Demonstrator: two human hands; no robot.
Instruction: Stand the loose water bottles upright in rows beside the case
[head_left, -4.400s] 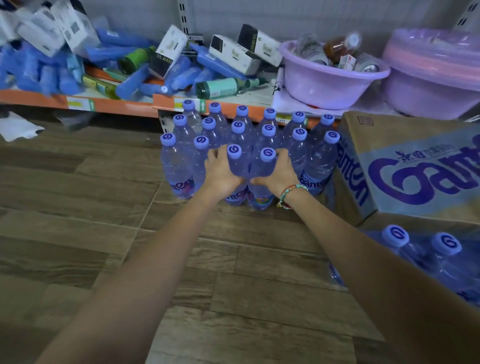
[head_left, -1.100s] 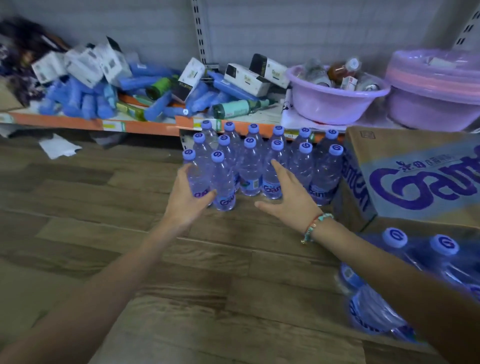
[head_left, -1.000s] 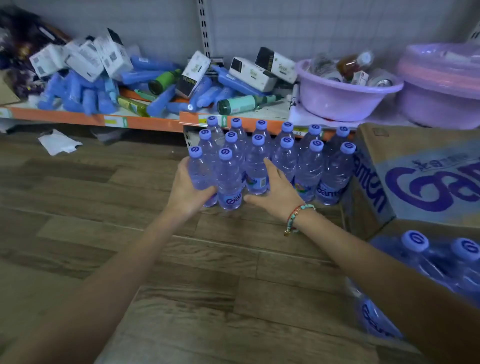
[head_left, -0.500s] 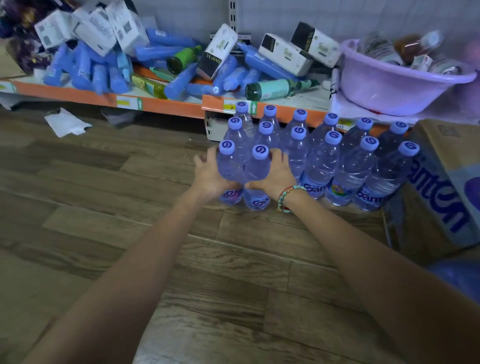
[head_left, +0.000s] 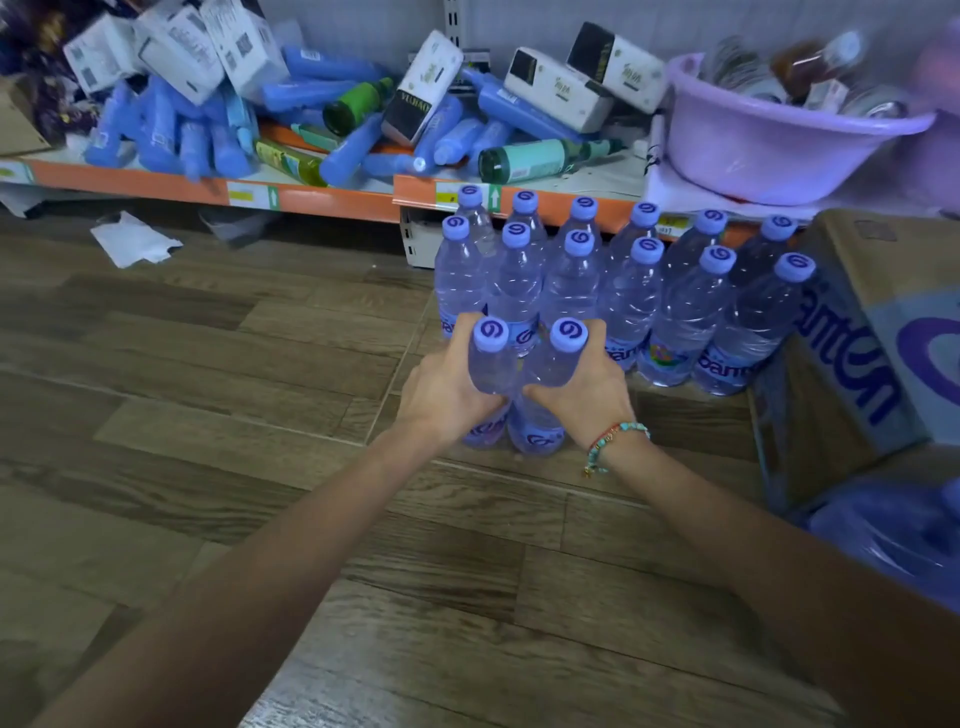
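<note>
A floor of grey-brown wood-look planks (head_left: 218, 374) runs up to a low orange-edged shelf (head_left: 311, 195) against a pale wall. On that floor the left hand (head_left: 441, 387) wraps its fingers (head_left: 464, 325) round the upper body of one clear plastic water bottle with a lilac cap (head_left: 490, 364), and the right hand (head_left: 584, 387) curls its fingers (head_left: 597, 332) round a second such bottle (head_left: 556, 364); both hands grip firmly, thumbs meeting in front, and the two bottles stand upright, touching each other. Whether their bases are fully down on the planks I cannot tell.

Just behind them stand two finished rows of upright lilac-capped bottles (head_left: 628, 291), six in each as far as the caps show, running from the left end to the brown cardboard case with purple lettering (head_left: 857, 338), which the rightmost bottles touch. The held pair sits at the left end of what looks like a third row just begun.

By my reading the job is well past half: two rows done, a third started. At the lower right a blurred mass of blue plastic (head_left: 893, 530), seemingly more wrapped bottles, suggests stock left to set out.

Further off, the shelf carries a jumble of blue tubes (head_left: 171, 130), white cartons (head_left: 556, 88) and a lilac plastic basin (head_left: 779, 140).
</note>
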